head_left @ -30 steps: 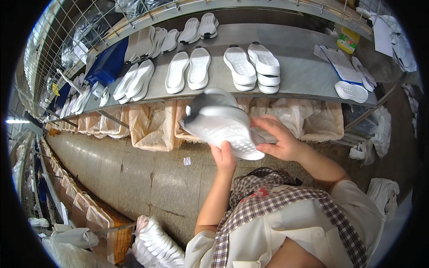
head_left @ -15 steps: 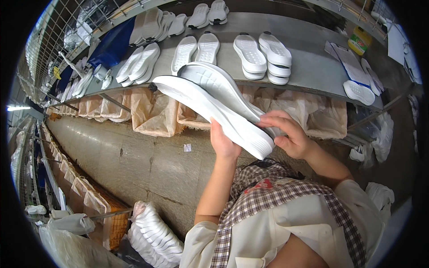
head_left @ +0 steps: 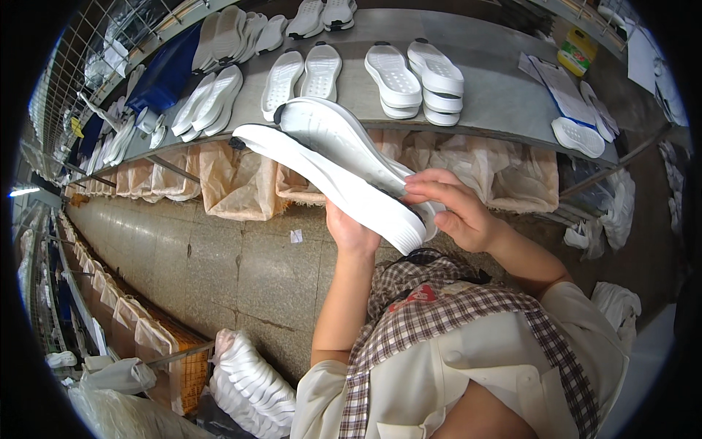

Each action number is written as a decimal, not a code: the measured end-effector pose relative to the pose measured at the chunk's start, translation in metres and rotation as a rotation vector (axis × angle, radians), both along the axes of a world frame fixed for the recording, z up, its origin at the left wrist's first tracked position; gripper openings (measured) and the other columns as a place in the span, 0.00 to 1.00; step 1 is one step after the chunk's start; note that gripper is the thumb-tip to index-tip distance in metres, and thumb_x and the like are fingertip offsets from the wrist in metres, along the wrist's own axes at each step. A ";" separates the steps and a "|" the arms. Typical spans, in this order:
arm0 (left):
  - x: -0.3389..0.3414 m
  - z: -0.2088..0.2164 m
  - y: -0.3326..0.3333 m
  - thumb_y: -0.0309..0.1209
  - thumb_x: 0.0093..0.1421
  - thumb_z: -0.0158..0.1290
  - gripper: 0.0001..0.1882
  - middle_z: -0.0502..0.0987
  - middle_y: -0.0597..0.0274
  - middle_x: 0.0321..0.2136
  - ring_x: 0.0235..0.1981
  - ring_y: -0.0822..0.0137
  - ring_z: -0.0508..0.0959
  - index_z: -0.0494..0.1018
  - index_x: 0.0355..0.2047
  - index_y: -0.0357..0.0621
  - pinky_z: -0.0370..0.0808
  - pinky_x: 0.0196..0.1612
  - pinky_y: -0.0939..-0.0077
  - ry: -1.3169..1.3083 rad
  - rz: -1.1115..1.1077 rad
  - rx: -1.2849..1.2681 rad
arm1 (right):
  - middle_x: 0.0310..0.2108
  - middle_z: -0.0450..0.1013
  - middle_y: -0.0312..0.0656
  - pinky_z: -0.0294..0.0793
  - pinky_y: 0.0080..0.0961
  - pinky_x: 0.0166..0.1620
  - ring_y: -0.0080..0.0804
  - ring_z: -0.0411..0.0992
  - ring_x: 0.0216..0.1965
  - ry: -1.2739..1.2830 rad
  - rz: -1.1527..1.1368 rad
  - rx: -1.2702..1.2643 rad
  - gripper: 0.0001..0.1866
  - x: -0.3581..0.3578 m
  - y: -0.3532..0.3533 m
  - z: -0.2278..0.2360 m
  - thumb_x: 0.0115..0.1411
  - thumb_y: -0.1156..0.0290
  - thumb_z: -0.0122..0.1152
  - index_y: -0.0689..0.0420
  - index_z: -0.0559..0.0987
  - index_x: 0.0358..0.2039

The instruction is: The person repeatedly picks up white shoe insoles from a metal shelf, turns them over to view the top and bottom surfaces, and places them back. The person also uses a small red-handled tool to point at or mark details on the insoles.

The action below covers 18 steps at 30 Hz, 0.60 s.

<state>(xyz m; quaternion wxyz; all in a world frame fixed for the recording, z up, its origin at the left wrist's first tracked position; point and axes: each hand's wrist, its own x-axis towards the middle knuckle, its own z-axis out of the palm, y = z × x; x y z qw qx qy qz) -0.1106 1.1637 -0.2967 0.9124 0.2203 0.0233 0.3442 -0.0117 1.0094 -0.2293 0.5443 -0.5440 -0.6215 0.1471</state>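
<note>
A pair of white shoe soles is held up in front of me, over the gap between my body and the table. The nearer shoe sole (head_left: 329, 179) is turned on its side, with a black patch at its far left tip. Behind it, the other shoe sole (head_left: 329, 124) shows its hollow inner face. My left hand (head_left: 352, 225) is closed round the underside of the nearer sole; its fingers are partly hidden behind it. With fingers stretched out, my right hand (head_left: 457, 208) touches the heel end of the farther sole. Its thumb points toward the heels.
A grey table (head_left: 504, 95) carries several pairs of white soles (head_left: 395, 73), a blue bin (head_left: 164, 73), a clipboard (head_left: 559, 88) and a yellow bottle (head_left: 578, 51). Lined baskets (head_left: 238, 179) stand beneath it. At lower left lies a bag of stacked soles (head_left: 252, 384).
The whole view has shifted slightly, so the table and soles sit further left and a little higher. Both hands keep nearly the same place on the soles.
</note>
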 end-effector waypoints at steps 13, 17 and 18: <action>-0.004 0.031 -0.003 0.56 0.64 0.30 0.36 0.57 0.47 0.58 0.59 0.53 0.59 0.51 0.60 0.37 0.58 0.60 0.58 0.457 0.304 0.212 | 0.48 0.70 0.45 0.68 0.26 0.49 0.32 0.69 0.47 0.263 -0.311 -0.307 0.25 -0.009 0.029 0.024 0.60 0.66 0.52 0.63 0.66 0.55; -0.015 0.027 0.012 0.62 0.60 0.30 0.42 0.51 0.45 0.61 0.63 0.50 0.52 0.50 0.62 0.39 0.51 0.63 0.55 0.545 0.329 0.209 | 0.48 0.69 0.45 0.70 0.25 0.49 0.30 0.70 0.46 1.244 0.011 -0.240 0.24 0.007 0.038 0.014 0.57 0.72 0.50 0.63 0.65 0.55; -0.017 0.024 0.015 0.59 0.62 0.29 0.39 0.52 0.46 0.61 0.62 0.52 0.54 0.51 0.62 0.41 0.53 0.63 0.58 0.542 0.338 0.137 | 0.46 0.70 0.45 0.71 0.28 0.49 0.31 0.71 0.46 1.316 -0.020 -0.254 0.23 0.010 0.039 0.011 0.57 0.70 0.50 0.62 0.65 0.53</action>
